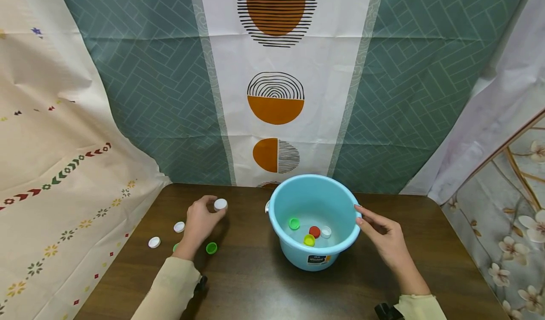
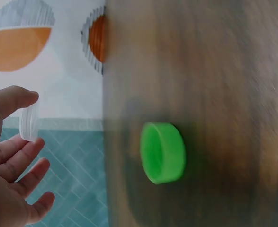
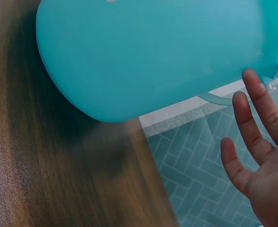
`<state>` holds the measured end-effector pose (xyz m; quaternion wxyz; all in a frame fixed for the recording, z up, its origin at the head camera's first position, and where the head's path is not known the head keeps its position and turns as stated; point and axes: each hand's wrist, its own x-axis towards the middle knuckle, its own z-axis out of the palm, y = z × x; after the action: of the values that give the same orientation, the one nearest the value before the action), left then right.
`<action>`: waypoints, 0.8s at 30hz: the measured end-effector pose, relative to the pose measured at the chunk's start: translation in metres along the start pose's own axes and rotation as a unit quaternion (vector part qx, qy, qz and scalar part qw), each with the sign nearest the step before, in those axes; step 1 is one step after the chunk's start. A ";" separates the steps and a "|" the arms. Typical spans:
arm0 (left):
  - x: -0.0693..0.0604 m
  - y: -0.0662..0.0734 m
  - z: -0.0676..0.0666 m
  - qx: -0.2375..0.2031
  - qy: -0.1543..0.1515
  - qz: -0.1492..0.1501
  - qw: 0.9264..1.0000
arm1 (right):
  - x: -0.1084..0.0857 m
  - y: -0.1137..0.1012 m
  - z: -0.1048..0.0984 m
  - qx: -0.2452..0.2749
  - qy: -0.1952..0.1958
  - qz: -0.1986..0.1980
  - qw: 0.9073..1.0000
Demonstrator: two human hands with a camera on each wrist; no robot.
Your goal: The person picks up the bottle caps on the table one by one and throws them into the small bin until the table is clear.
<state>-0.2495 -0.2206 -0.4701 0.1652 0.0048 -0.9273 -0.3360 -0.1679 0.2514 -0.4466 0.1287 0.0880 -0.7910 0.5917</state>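
My left hand [image 1: 199,223] pinches a white bottle cap [image 1: 220,204] between thumb and fingers, above the table's left side. In the left wrist view that cap [image 2: 30,122] sits on edge between thumb and fingertips, the other fingers spread. My right hand [image 1: 385,237] holds the right rim of a light blue bucket [image 1: 304,259] with thumb and index finger; in the right wrist view its other fingers [image 3: 245,120] extend beside the outer wall. Inside the bucket lie a green cap [image 1: 294,223], a red cap [image 1: 314,231], a yellow cap [image 1: 309,240] and a whitish cap [image 1: 325,231].
On the brown table [image 1: 247,291] lie a white cap [image 1: 179,227], another white cap [image 1: 154,242] and a green cap [image 1: 211,248]. A further green cap [image 1: 175,247] is partly hidden by the left wrist. Patterned curtains [image 1: 170,74] hang behind the table.
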 end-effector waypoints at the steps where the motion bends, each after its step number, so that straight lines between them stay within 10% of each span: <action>1: 0.000 0.003 0.000 -0.010 0.005 0.000 1.000 | 0.000 0.000 0.000 0.001 0.000 -0.001 1.000; 24: -0.003 0.073 -0.006 -0.173 0.049 0.029 0.983 | 0.000 0.002 0.001 -0.001 0.001 -0.004 1.000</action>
<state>-0.2370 -0.1674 -0.4217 0.2186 -0.0337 -0.8456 -0.4858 -0.1687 0.2512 -0.4481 0.1322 0.0902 -0.7910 0.5905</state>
